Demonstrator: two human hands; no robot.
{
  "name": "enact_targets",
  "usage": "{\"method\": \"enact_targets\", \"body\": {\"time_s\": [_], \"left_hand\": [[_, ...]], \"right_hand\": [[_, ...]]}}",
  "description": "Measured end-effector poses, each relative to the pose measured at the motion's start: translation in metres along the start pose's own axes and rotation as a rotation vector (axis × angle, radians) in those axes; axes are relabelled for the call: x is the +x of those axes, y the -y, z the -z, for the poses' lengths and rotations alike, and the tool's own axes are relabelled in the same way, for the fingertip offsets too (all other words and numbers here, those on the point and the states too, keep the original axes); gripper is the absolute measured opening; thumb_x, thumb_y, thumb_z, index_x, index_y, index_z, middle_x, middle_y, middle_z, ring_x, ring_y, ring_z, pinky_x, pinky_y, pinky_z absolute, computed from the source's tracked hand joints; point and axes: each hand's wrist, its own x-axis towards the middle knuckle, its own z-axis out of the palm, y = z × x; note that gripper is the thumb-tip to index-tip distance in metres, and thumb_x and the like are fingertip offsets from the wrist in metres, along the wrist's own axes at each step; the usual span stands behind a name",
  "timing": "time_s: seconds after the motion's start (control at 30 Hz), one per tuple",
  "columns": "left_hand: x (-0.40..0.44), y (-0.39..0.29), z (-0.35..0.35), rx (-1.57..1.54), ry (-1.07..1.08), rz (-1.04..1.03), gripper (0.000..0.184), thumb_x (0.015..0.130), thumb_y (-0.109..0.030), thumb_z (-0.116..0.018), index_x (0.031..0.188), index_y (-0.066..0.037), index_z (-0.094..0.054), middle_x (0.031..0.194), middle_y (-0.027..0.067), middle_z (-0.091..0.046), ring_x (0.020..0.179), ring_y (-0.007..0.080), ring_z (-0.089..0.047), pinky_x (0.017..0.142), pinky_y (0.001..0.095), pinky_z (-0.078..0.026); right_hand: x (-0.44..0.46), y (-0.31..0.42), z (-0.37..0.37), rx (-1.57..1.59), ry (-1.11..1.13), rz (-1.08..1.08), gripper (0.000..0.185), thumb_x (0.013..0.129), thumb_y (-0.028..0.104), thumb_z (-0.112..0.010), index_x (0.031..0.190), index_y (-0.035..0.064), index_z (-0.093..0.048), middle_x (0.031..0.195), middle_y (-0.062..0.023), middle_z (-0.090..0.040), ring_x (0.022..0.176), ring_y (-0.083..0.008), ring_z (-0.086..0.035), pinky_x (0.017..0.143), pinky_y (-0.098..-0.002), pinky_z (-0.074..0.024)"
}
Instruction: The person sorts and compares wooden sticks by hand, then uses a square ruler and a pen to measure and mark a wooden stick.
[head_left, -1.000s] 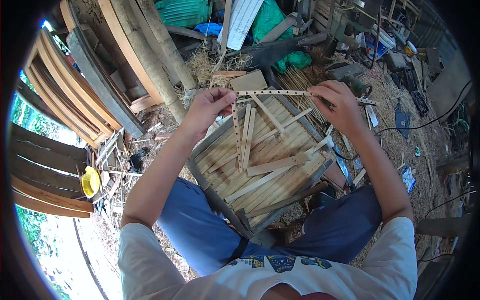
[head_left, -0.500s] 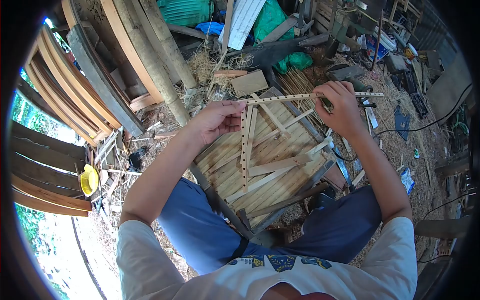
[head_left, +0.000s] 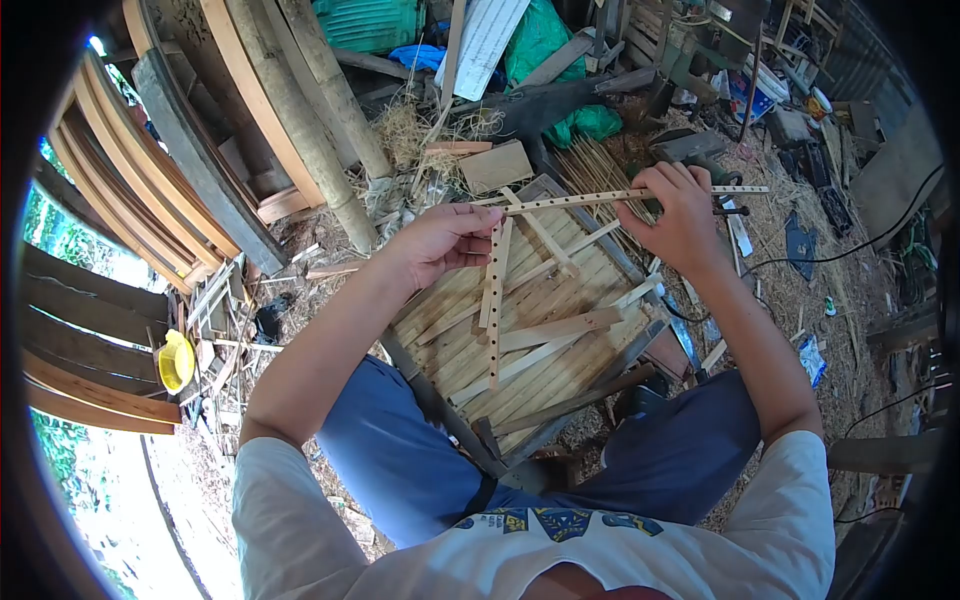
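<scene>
While both hands (head_left: 440, 243) (head_left: 676, 215) grip it, holed wooden strip (head_left: 570, 202) spanning between, jutting past right

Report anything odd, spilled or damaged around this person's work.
Tan wood shavings litter the brown ground, and loose, flat pale wooden strips lie criss-cross on the brown slatted wooden tabletop, looking untidy. The thin, dark-dotted wooden strips being held show no clear damage.

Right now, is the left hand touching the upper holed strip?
Touching. The head view shows it: thumb and fingertip of the left hand pinch the left end of the upper holed strip, by the hanging strip's top.
</scene>
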Motion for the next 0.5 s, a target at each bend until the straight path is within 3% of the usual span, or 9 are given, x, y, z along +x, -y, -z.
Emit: {"method": "enact_targets", "body": {"time_s": [0.5], "left_hand": [[0.0026, 0.0005, 0.0054, 0.0, 0.017, 0.001, 0.021, 0.1, -0.031, -0.077, 0.11, -0.013, -0.073, 0.099, -0.0021, -0.073, 0.087, 0.0111, -0.072, 0.085, 0.0322, -0.061]], "right_hand": [[-0.0013, -0.0007, -0.0011, 0.03, 0.015, -0.004, 0.023, 0.08, 0.016, -0.084, 0.095, 0.0103, -0.068, 0.09, -0.0026, -0.066, 0.091, -0.0249, -0.064, 0.089, -0.0409, -0.0389]]}}
